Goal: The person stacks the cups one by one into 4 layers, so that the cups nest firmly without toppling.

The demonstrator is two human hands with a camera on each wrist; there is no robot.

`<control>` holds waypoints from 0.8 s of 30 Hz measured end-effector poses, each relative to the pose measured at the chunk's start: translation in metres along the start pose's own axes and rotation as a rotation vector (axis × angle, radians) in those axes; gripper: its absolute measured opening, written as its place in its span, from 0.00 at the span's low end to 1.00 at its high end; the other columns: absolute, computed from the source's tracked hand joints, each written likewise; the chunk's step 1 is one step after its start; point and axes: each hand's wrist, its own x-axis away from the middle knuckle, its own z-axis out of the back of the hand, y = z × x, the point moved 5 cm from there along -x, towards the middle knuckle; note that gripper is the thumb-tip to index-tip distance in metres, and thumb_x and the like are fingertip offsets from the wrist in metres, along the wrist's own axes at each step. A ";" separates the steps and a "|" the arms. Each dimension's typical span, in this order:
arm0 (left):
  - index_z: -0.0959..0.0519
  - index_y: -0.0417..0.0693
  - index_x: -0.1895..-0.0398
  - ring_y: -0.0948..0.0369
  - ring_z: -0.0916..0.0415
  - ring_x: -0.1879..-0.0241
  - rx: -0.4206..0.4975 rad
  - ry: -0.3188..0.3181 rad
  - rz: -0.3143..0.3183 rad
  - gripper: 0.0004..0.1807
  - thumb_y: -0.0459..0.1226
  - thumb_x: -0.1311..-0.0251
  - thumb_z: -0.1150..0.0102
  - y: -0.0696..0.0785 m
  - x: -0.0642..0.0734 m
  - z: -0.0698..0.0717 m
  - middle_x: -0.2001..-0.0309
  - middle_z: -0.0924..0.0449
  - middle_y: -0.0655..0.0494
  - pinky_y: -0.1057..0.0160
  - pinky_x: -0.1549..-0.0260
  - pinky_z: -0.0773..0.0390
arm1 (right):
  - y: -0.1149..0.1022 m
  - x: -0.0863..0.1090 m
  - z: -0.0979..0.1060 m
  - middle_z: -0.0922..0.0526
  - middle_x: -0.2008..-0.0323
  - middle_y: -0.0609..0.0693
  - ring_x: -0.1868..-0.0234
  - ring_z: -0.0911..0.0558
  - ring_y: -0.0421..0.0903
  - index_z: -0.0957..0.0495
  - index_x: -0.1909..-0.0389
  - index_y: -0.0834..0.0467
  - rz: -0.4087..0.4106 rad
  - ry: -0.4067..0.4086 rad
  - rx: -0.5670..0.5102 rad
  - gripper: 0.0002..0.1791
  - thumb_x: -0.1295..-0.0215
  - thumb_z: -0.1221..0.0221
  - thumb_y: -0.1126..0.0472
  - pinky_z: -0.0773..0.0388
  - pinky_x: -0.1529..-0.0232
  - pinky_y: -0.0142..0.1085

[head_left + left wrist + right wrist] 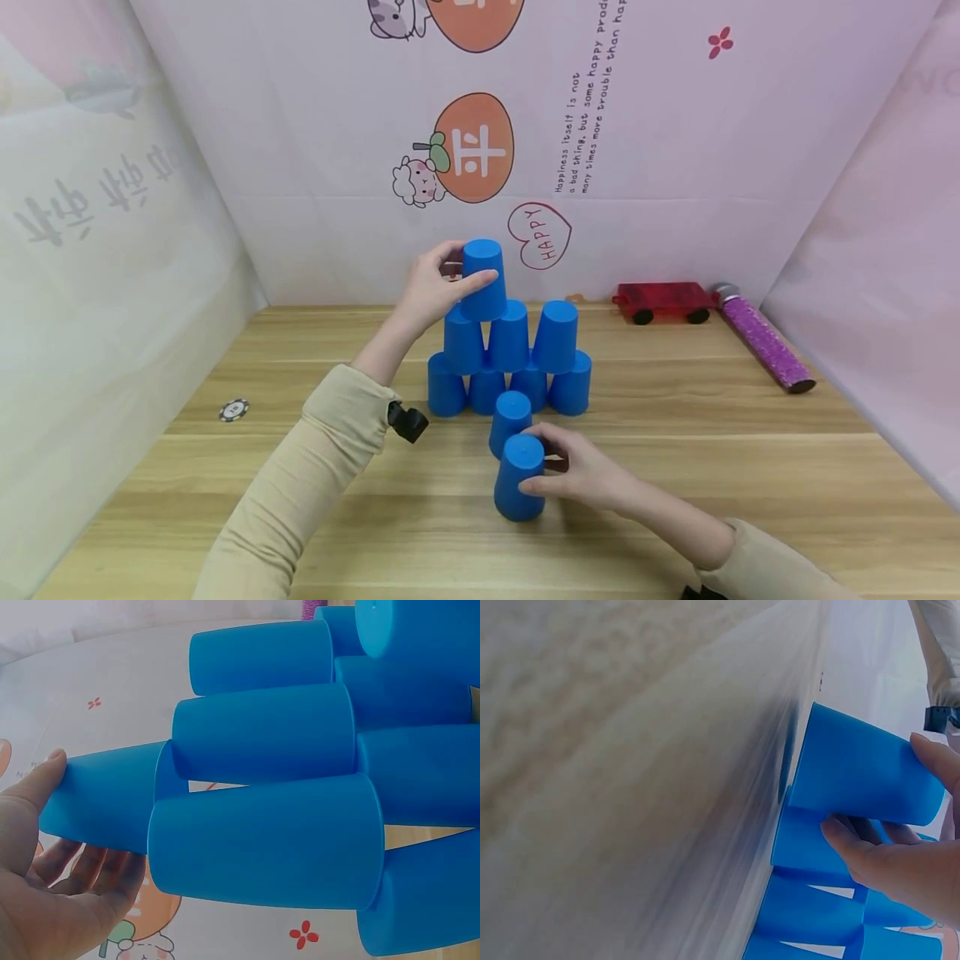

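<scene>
Upside-down blue cups form a stack, with three in the upper row (557, 337) and several in the lower row (447, 385). At its top left, my left hand (431, 287) grips another blue cup (483, 283) between thumb and fingers. In the left wrist view, that cup's (109, 796) rim meets the upper-row cups (262, 840). Nearer to me, my right hand (588, 471) holds a blue cup (517, 487) around its side, mouth down on the table. Just behind it stands a single blue cup (512, 423), partly hidden.
A red toy cart (663, 300) stands at the back right, beside a purple glittery tube (765, 342) with a silver end. On the left of the wooden table (322, 508) lies a poker chip (234, 409). Printed cloth walls (337, 150) enclose the table's back and sides.
</scene>
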 end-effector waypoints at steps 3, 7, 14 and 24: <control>0.33 0.52 0.36 0.54 0.27 0.44 0.010 -0.010 -0.002 0.35 0.51 0.46 0.36 -0.002 0.001 0.000 0.43 0.26 0.51 0.51 0.45 0.24 | 0.001 0.003 0.005 0.25 0.45 0.61 0.41 0.27 0.62 0.32 0.44 0.61 0.000 0.024 0.008 0.25 0.39 0.38 0.56 0.28 0.43 0.58; 0.36 0.54 0.34 0.54 0.28 0.42 0.032 -0.021 0.000 0.37 0.51 0.47 0.36 -0.005 0.003 0.002 0.41 0.28 0.52 0.50 0.44 0.25 | -0.001 0.009 0.013 0.23 0.46 0.59 0.43 0.25 0.60 0.31 0.45 0.61 0.003 0.070 0.042 0.25 0.40 0.37 0.55 0.27 0.44 0.56; 0.38 0.55 0.33 0.54 0.31 0.38 0.072 -0.014 -0.030 0.37 0.51 0.45 0.37 -0.009 0.015 0.015 0.37 0.30 0.53 0.53 0.40 0.28 | -0.006 0.023 0.036 0.23 0.47 0.60 0.46 0.22 0.57 0.31 0.45 0.62 -0.017 0.165 0.087 0.26 0.39 0.38 0.54 0.21 0.48 0.50; 0.35 0.55 0.35 0.60 0.31 0.39 0.109 0.015 -0.039 0.33 0.49 0.44 0.37 -0.019 0.064 0.031 0.38 0.30 0.57 0.53 0.39 0.29 | -0.021 0.045 0.091 0.23 0.48 0.59 0.47 0.22 0.54 0.32 0.42 0.59 -0.060 0.403 0.155 0.24 0.37 0.40 0.55 0.20 0.51 0.46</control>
